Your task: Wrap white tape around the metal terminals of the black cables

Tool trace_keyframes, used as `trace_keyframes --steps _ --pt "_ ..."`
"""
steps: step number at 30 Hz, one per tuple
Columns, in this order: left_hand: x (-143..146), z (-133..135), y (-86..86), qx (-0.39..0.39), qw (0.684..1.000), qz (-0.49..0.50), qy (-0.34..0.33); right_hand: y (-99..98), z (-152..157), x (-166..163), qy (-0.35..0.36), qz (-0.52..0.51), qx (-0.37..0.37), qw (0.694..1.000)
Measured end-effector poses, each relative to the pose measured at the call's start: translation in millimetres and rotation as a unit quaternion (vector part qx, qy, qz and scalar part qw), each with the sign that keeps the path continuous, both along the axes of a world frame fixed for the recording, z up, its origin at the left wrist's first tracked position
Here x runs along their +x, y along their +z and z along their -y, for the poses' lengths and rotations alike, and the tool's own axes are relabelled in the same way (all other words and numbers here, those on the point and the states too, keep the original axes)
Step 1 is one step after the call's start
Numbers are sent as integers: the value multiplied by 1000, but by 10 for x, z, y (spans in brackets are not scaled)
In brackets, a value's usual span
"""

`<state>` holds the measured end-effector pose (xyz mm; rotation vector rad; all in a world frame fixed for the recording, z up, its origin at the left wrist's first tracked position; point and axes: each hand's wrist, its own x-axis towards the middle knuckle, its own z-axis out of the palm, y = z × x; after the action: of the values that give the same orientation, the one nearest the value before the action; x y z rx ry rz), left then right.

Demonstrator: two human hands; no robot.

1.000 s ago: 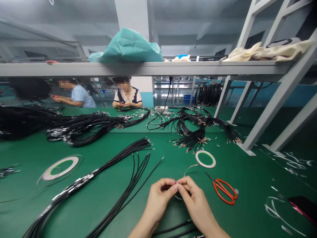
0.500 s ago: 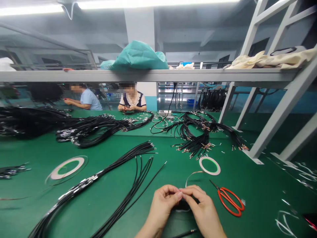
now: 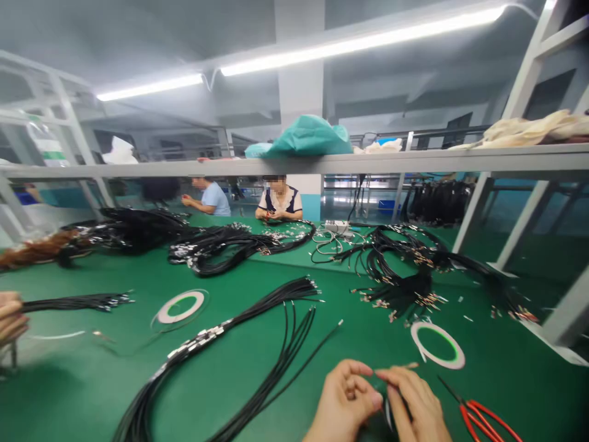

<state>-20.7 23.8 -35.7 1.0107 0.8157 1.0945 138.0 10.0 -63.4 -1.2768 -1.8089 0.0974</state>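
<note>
My left hand (image 3: pixel 343 399) and my right hand (image 3: pixel 416 405) meet at the bottom edge of the view, fingers curled and pinched together over a small dark piece between them that I cannot make out. A tape ring (image 3: pixel 437 345) lies just beyond my right hand. Red-handled scissors (image 3: pixel 483 417) lie to its right. A long bundle of black cables (image 3: pixel 257 319) runs across the green table (image 3: pixel 92 393) to the left of my hands.
A second tape ring (image 3: pixel 181 307) lies further left. Piles of black cables (image 3: pixel 400 270) cover the far table. Another person's hand (image 3: pixel 11 316) shows at the left edge. Two people sit across under a grey shelf (image 3: pixel 322 163) carrying a teal bag (image 3: pixel 308 136).
The view has swung up and to the left, so my hands now sit lower and further right. They stay pinched together. A hand has come into view at the left edge.
</note>
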Motion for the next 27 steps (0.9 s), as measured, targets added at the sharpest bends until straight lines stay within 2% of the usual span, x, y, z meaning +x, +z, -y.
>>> trace_keyframes --steps 3,7,14,21,27 --pt "-3 45 151 52 997 -16 47 260 129 -81 16 -15 -54 998" --pt "-31 49 290 64 996 -43 52 467 208 -176 73 -69 -137 985" --pt "-65 45 268 75 992 -78 70 442 179 -181 82 -217 -162 959" --pt "-63 33 264 82 986 -118 89 528 198 -192 77 -206 -171 960" --pt "-63 65 268 94 984 -101 117 433 186 -200 91 -219 -191 952"
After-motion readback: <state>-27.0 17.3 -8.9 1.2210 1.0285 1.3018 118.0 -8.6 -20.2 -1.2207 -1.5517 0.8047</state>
